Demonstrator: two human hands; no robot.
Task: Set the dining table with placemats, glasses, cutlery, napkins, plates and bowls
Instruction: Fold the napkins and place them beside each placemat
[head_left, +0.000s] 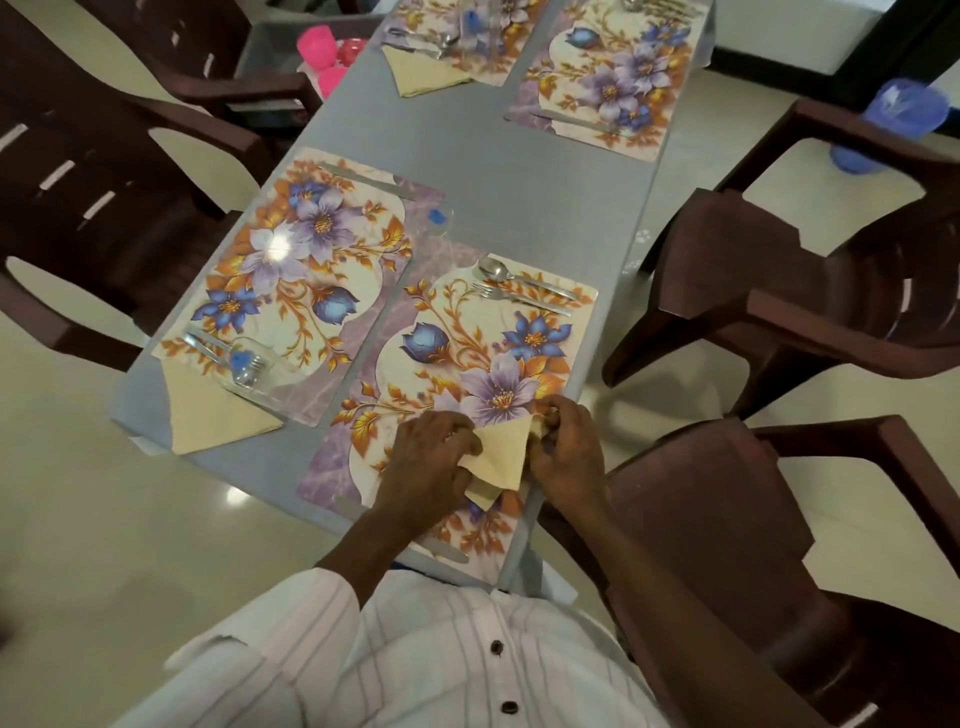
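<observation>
Fingers (461, 434) of left hand (426, 467), right hand (569, 457) pinch napkin (501, 456) between them.

Left grip (431, 460), right grip (567, 457) side by side, fingers pinching napkin (501, 451).

Garment: white fabric shirt (415, 660) with thin pale-purple vertical stripes. Two small dark round buttons (496, 647) on the front placket, behind both hands, toward the body. The loose left sleeve (291, 613) ends well behind the left hand (426, 467); forearms bare.
</observation>
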